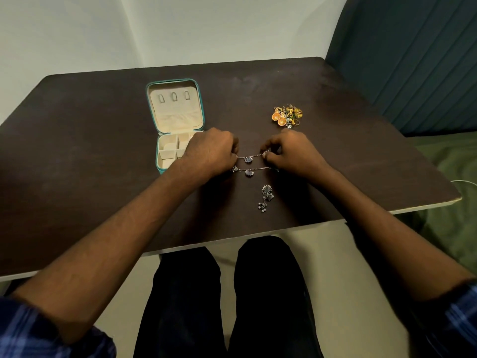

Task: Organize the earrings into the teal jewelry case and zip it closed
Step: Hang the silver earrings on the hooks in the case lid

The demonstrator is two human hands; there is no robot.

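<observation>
The teal jewelry case (pixel 152 107) lies open on the dark table (pixel 90 156), its cream lid flat at the back and its divided tray toward me. A silver chain with blue-grey pendants (pixel 249 159) stretches in two strands between my hands. My left hand (pixel 210 151) pinches its left end, partly covering the tray's right side. My right hand (pixel 290 151) pinches the right end. A silver drop earring pair (pixel 265 197) lies just in front of the chain. An orange and gold earring pile (pixel 286 115) sits behind my right hand.
The table's front edge (pixel 258 235) runs just above my knees, and its right edge slopes off near a green cushion (pixel 454 177). A teal padded panel (pixel 413 60) stands at the back right. White walls rise behind the table.
</observation>
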